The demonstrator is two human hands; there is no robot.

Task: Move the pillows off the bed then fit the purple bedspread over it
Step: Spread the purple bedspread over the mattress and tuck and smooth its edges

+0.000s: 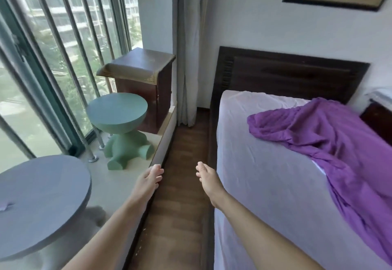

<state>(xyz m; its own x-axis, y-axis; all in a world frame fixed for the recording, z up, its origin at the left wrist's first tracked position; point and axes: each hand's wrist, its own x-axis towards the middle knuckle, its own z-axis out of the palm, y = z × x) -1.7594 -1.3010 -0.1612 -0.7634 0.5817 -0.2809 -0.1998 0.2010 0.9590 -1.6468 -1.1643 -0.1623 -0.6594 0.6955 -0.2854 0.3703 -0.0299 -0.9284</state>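
Note:
The bed (265, 163) fills the right side, covered by a pale sheet, with a dark wooden headboard (292, 76) against the wall. The purple bedspread (339, 148) lies crumpled across the bed's right half and hangs over its far edge. No pillow is in view. My left hand (148, 179) is stretched forward over the edge of the window ledge, fingers loose, holding nothing. My right hand (209, 177) reaches forward over the floor gap just left of the mattress edge, also with nothing in it.
A narrow strip of wooden floor (180, 206) runs between the bed and the window ledge (118, 184). On the ledge stand a green round stool (121, 125), a grey round table (38, 201) and a dark cabinet (146, 87). A curtain (188, 57) hangs in the corner.

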